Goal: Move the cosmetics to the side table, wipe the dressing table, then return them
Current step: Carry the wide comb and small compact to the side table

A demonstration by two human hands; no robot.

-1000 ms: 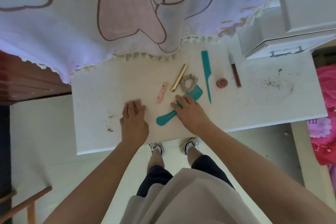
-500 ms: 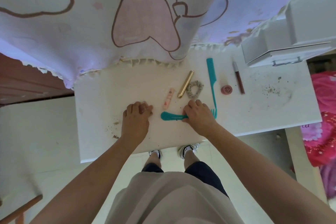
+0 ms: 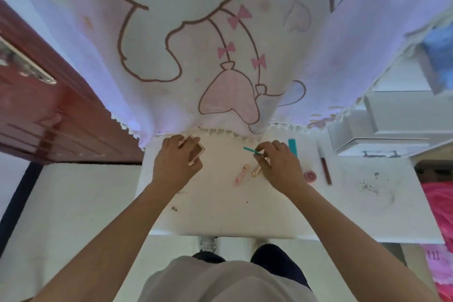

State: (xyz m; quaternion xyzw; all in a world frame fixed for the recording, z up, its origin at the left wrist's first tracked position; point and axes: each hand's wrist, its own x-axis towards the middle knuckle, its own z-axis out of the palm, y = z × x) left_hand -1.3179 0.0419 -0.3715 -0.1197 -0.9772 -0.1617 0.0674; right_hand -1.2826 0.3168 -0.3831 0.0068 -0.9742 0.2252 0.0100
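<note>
Past the dressing table's (image 3: 220, 216) near edge, a pink tube (image 3: 241, 174) lies loose mid-top, and up at the far edge the left hand (image 3: 175, 164) clasps a pink compact (image 3: 196, 152), the right hand (image 3: 279, 167) pinches a teal comb (image 3: 251, 151) — best secure both grips, then sweep up the rest.

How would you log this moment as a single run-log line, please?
phase: clearing dressing table | left hand: holds pink case | right hand: pinches teal comb | lying: pink tube, gold tube, red pot, lip pencil
</note>
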